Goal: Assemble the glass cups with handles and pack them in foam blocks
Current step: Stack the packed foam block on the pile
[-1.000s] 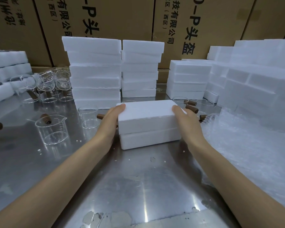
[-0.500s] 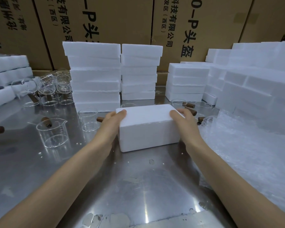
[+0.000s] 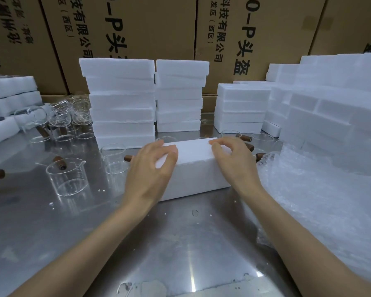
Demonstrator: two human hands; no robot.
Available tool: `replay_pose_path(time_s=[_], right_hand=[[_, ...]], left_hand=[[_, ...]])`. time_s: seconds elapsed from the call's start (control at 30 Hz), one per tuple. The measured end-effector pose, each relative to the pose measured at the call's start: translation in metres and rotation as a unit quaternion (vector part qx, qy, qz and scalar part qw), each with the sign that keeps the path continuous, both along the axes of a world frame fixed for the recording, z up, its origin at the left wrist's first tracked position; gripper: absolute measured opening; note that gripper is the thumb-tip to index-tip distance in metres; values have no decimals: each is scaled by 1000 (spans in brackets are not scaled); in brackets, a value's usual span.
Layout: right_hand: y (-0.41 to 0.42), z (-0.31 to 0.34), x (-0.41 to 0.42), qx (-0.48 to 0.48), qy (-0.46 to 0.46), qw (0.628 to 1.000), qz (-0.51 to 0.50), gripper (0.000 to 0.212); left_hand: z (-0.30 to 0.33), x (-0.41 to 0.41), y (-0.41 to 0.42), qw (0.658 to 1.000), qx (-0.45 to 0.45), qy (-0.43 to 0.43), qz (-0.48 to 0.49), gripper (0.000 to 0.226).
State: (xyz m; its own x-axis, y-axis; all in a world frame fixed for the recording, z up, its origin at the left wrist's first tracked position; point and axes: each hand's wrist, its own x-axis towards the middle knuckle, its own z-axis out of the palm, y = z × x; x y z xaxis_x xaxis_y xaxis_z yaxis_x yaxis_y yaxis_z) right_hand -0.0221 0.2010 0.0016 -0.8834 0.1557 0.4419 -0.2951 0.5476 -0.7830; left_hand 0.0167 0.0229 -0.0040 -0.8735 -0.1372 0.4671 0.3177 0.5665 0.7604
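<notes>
Now my left hand and right hand have climbed from the block's ends onto its top corners, fingers curled over the edges and gripping it. That foam block sits closed on the steel table, plain white, its seam no longer showing. Bubble wrap crowds its right side; a spouted glass cup with a wooden handle stands left. Behind rise stacked foam blocks, then cardboard cartons.
</notes>
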Motion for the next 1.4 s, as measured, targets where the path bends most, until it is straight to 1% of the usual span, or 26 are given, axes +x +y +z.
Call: replay_pose_path(time_s=[0.03, 0.1, 0.17, 0.23, 0.33, 0.43, 0.53, 0.6, 0.63, 0.7, 0.73, 0.77, 0.8, 0.83, 0.9, 0.93, 1.03, 1.07, 1.17, 1.27, 1.4], right_hand=[[0, 0, 1, -15, -14, 1000, 10, 21], [2, 0, 1, -65, -55, 996, 37, 16], [4, -1, 2, -102, -90, 989, 62, 17], [5, 0, 1, -117, -100, 986, 69, 21], [2, 3, 1, -141, -103, 982, 67, 21], [3, 8, 4, -172, -117, 976, 69, 21], [14, 20, 8, -190, -121, 972, 66, 23], [26, 37, 8, -199, -93, 973, 63, 21], [33, 49, 7, -197, -76, 976, 60, 20], [48, 76, -1, -188, -52, 979, 53, 20], [55, 90, -7, -186, -46, 980, 51, 21], [63, 103, -14, -183, -42, 981, 49, 22], [70, 116, -23, -182, -40, 981, 45, 22], [78, 126, -32, -182, -40, 982, 40, 21], [92, 146, -54, -190, -42, 980, 31, 18], [99, 154, -65, -194, -44, 980, 26, 15], [121, 173, -101, -203, -43, 978, 3, 9], [128, 178, -113, -201, -41, 979, -6, 10], [144, 187, -146, -192, -37, 980, -25, 15], [154, 189, -177, -189, -41, 980, -46, 12], [160, 182, -215, -181, -40, 981, -62, 15]], left_hand=[[1, 0, 0, 1000, 13, -12, -13, 41], [3, 1, -2, 995, 74, -46, -46, 33], [2, 4, -2, 987, 130, -75, -50, 33], [-2, 10, 1, 981, 171, -86, -35, 43], [-5, 15, 10, 954, 268, -124, -46, 35], [4, 18, 19, 942, 305, -137, -32, 26], [24, 18, 25, 945, 296, -134, -47, 12], [39, 13, 29, 944, 300, -118, -68, 13], [49, 9, 33, 945, 297, -111, -76, 24], [71, -4, 43, 951, 279, -104, -87, 62], [81, -12, 49, 952, 269, -103, -99, 74], [92, -21, 56, 951, 266, -103, -117, 79], [101, -32, 62, 948, 271, -101, -132, 77], [110, -44, 70, 944, 281, -95, -146, 67], [125, -72, 87, 945, 277, -64, -161, 41], [131, -87, 96, 946, 270, -53, -168, 40], [146, -129, 121, 946, 262, -50, -183, 66], [149, -143, 128, 944, 268, -49, -187, 70], [154, -186, 143, 941, 267, -53, -199, 71], [153, -223, 156, 953, 220, -50, -201, 69], [146, -273, 164, 964, 170, -63, -195, 64]])
